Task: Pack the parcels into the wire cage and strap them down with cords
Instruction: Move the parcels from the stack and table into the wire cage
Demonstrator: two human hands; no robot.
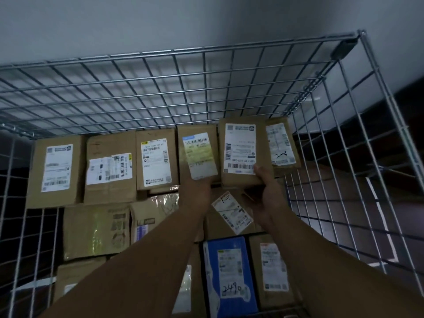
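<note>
The wire cage (160,72) is filled with labelled cardboard parcels. A row of brown parcels stands upright against its back wall. My right hand (266,191) grips the lower edge of one brown parcel (243,152) with a white label, held slightly raised near the right end of that row. My left hand (197,187) reaches under the neighbouring parcel (197,154), which bears a yellowish label; its fingers are hidden behind the box. A blue parcel (227,274) marked 2490 lies near the front. No cords are visible.
The cage's right mesh wall (344,157) stands close to my right arm, and the left mesh wall (27,226) borders the stack. A grey wall (160,19) rises behind the cage. Dark floor (390,203) shows through the right mesh.
</note>
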